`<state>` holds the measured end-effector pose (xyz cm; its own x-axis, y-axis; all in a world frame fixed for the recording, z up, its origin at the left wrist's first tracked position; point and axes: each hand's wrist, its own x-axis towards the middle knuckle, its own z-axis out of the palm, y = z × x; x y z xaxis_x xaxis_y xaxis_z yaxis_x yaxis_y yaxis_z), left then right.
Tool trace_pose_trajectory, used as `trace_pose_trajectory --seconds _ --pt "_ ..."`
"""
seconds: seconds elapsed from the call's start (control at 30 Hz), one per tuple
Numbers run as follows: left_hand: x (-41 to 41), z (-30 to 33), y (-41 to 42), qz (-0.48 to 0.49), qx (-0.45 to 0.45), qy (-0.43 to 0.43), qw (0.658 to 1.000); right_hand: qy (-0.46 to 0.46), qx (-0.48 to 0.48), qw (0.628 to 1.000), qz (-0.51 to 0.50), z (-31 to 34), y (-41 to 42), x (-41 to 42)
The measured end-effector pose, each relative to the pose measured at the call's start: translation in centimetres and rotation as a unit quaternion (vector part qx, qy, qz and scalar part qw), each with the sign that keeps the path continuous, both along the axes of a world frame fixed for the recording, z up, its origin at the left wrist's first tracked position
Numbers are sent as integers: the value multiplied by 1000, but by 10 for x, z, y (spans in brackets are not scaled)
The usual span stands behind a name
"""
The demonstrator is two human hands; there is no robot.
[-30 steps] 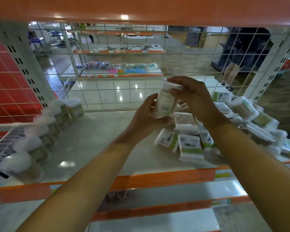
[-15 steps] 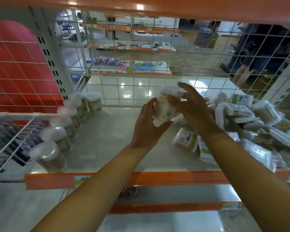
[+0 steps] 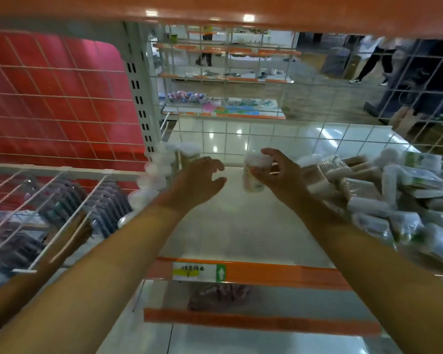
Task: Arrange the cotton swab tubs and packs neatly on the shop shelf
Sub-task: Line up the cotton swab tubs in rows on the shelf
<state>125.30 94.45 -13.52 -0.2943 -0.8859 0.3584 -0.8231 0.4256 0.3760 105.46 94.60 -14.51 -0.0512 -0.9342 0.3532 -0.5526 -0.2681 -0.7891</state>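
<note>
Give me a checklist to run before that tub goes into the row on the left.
1. Right hand holds the tub: ok.
2. Tub upright: ok, roughly, though blurred.
3. Left hand free to steady it: ok, fingers spread, holding nothing.
4. Bare shelf between hands and row of tubs: ok.
5. Row standing straight: cannot tell, blurred.
6. Pile of packs sorted: not ok, still heaped at right.

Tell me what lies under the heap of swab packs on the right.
The heap of swab packs rests on the pale shelf board. The packs cover whatever lies beneath them.
</note>
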Motion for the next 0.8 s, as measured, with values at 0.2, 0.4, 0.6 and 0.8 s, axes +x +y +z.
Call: trace_pose_trajectory --seconds 0.2,0.4,0.6,0.8 --pt "52 31 -15 26 18 -15 999 26 5 999 44 -24 -23 50" --pt "88 33 -24 40 27 -9 999 81 -28 992 96 -47 -36 97" --pt "113 24 -29 47 46 3 998 108 -37 992 58 -57 -52 116" --pt "124 23 -29 36 48 18 998 135 -2 991 23 -54 -63 129"
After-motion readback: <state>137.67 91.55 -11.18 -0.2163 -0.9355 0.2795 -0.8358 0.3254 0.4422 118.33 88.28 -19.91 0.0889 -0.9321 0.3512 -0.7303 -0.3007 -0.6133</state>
